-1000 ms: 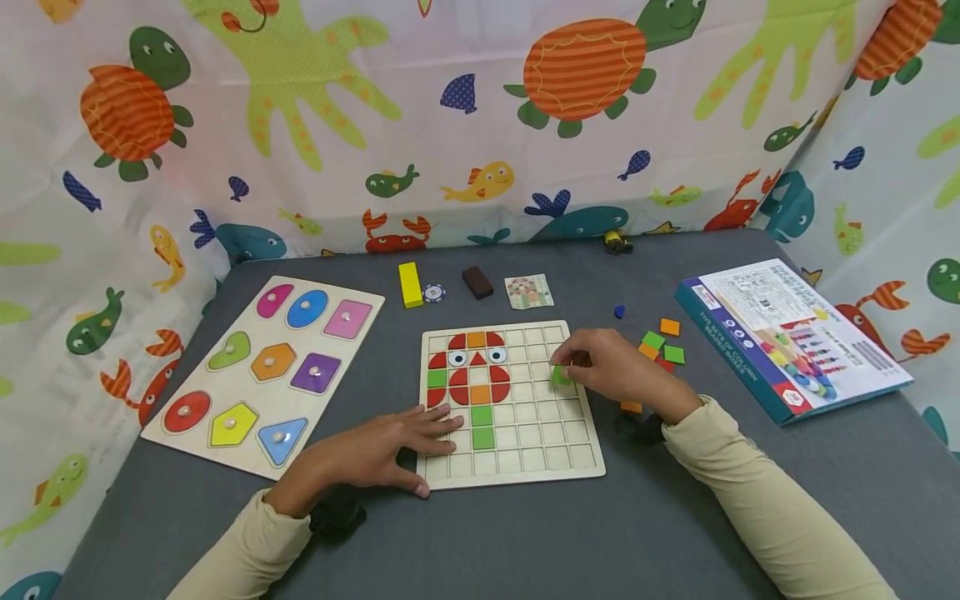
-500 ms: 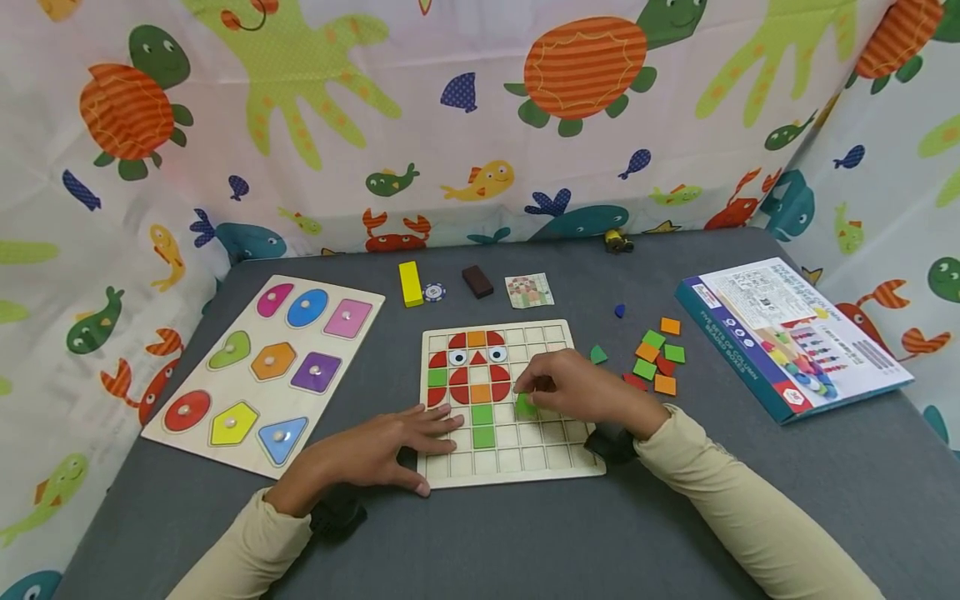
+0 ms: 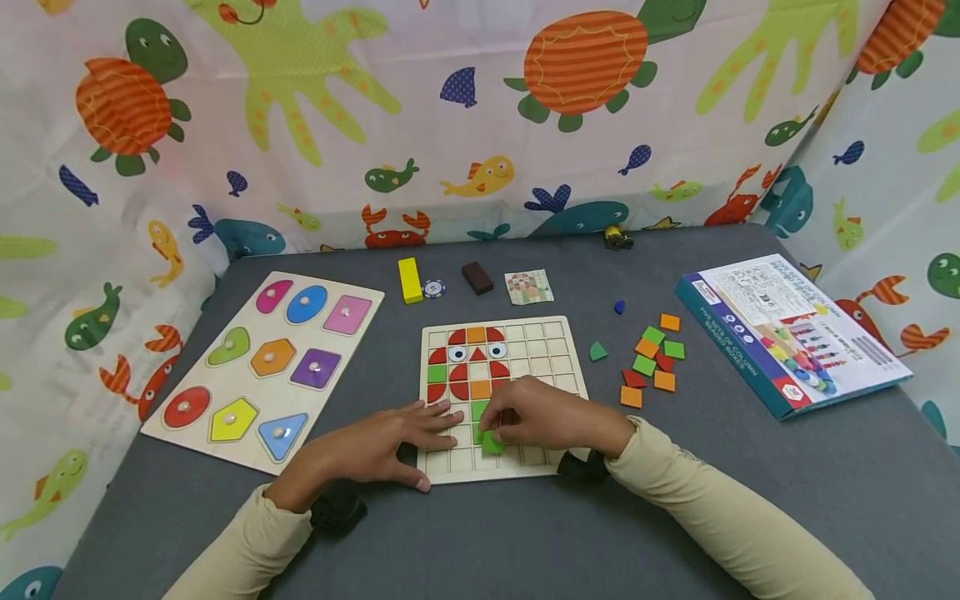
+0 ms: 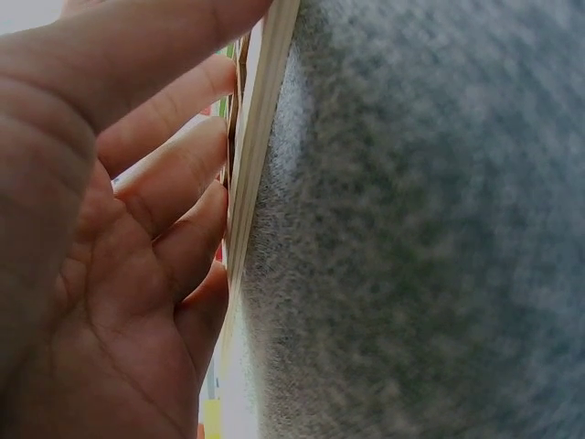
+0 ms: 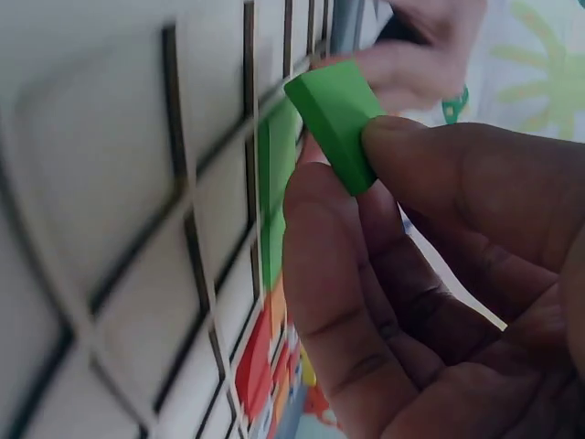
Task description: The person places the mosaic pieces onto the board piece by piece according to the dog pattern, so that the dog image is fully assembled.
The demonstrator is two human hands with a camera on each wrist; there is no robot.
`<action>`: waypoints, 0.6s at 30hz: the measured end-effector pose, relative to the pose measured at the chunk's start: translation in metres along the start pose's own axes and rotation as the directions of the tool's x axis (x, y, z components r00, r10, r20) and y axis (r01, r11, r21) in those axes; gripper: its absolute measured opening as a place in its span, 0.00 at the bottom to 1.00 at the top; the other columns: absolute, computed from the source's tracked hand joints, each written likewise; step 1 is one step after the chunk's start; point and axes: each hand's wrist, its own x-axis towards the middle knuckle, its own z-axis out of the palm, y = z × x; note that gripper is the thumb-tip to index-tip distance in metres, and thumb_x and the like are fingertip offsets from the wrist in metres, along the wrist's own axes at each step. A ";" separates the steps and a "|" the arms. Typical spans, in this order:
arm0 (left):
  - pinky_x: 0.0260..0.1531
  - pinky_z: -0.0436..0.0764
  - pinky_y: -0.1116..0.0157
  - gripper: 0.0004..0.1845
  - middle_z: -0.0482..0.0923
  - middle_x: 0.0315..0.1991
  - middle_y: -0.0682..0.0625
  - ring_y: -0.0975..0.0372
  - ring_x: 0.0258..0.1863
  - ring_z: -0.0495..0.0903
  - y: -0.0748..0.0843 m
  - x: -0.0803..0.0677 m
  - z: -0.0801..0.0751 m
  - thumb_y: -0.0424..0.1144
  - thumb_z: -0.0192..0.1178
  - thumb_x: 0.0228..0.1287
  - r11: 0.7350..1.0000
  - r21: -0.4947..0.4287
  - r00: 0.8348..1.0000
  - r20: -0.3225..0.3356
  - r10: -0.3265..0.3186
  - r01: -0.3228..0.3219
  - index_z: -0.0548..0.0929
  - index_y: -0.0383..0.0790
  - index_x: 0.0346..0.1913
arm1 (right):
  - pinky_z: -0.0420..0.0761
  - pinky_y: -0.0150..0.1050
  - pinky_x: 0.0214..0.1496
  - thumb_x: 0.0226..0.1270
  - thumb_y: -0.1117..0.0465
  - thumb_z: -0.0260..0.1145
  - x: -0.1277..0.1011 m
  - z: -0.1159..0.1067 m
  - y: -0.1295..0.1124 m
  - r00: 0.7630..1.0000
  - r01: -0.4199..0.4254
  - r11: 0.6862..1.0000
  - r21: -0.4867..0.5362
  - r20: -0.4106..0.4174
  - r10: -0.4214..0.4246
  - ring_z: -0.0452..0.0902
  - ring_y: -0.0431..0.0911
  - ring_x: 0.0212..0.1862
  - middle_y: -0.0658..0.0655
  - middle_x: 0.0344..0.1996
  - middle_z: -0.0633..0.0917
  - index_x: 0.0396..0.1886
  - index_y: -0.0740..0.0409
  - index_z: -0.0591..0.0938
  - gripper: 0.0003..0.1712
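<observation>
Pinching a green tile [image 5: 334,119] between thumb and fingers, the right hand [image 3: 536,417] holds it over the lower middle of the wooden grid board [image 3: 537,366], just beside a column of green squares [image 3: 478,409]. The left hand [image 3: 382,446], fingers spread, rests on the board's left edge, to the left of the tile. The tile is plain bright green, thick-edged and tilted in the grip; from these angles, whether it touches the board is hard to tell.

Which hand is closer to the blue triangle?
Left. The left hand is just right of the blue triangle, touching the grid board; the right hand is farther right, pinching a green piece.
</observation>
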 end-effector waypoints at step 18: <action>0.69 0.54 0.49 0.34 0.57 0.74 0.58 0.61 0.75 0.46 0.000 0.001 -0.001 0.52 0.69 0.58 1.000 0.009 1.000 -0.001 0.014 -0.014 0.74 0.50 0.68 | 0.75 0.30 0.33 0.58 0.72 0.69 0.009 0.020 -0.005 1.000 0.001 0.995 -0.103 0.012 0.000 0.72 0.36 0.29 0.48 0.28 0.82 0.37 0.59 0.88 0.09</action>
